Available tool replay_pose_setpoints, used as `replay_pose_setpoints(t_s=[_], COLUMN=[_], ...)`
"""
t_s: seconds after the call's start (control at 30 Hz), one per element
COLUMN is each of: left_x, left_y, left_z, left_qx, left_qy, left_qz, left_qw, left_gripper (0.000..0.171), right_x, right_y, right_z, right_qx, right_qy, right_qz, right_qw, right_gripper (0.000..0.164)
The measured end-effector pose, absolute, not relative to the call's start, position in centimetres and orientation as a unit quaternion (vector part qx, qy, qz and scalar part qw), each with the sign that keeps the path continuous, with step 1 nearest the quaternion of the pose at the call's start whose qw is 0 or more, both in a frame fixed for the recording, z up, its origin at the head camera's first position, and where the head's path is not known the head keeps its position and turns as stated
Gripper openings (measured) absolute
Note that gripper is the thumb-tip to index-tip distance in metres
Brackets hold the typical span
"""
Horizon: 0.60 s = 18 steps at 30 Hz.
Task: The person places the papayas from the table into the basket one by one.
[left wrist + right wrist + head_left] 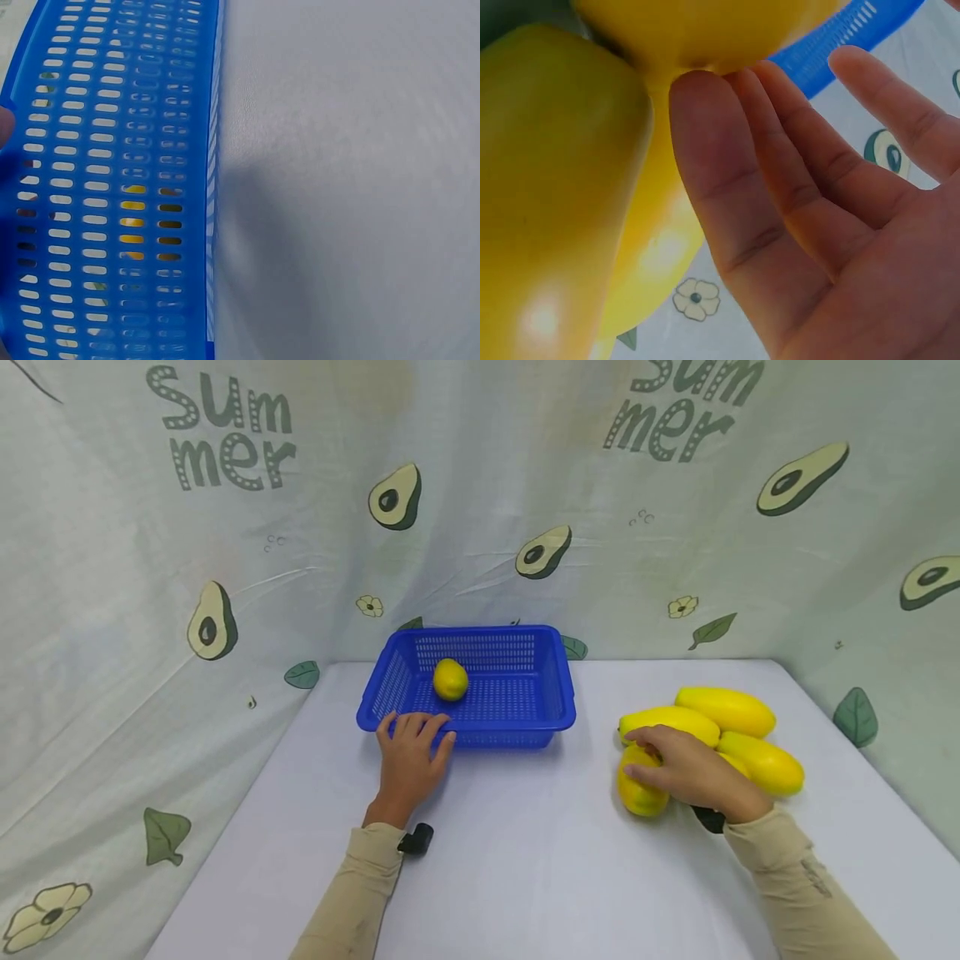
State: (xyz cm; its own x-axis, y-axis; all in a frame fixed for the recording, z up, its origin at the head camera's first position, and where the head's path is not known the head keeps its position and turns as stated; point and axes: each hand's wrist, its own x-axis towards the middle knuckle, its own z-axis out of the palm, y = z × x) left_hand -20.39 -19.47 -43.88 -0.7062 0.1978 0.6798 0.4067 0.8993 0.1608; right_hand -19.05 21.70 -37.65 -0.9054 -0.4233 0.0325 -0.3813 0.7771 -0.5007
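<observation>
My left hand (409,758) grips the near left rim of a blue perforated plastic basket (495,725), fingers hooked over its edge. In the left wrist view the basket's wall (105,161) fills the left side, and most of that hand is hidden. One oval yellow fruit (451,680) lies inside the basket. On the right, my right hand (693,768) reaches over another oval yellow fruit (642,787). The right wrist view shows its fingers (712,150) nearly straight, touching the underside of a yellow fruit (712,30), with one digit standing apart.
Several long yellow fruits (726,711) lie clustered beyond and right of my right hand. A white table (510,860) carries everything. Behind it and at both sides hangs a pale cloth (465,460) printed with avocados. Black wrist cameras (422,839) sit by both cuffs.
</observation>
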Motion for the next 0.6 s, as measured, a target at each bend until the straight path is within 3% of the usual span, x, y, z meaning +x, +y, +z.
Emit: replay_pose_setpoints(t_s=[0.6], left_x=[-20.49], left_y=[-19.35], left_z=[-43.9], left_qx=[-0.164], left_qy=[-0.909], left_qz=[-0.162], left_qw=[0.346], left_gripper=[0.031], right_x=[-18.87], right_y=[21.15], right_z=[-38.44], right_qx=[-0.208], right_qy=[0.94], right_qz=[-0.267], right_qw=[0.049], right_gripper=[0.061])
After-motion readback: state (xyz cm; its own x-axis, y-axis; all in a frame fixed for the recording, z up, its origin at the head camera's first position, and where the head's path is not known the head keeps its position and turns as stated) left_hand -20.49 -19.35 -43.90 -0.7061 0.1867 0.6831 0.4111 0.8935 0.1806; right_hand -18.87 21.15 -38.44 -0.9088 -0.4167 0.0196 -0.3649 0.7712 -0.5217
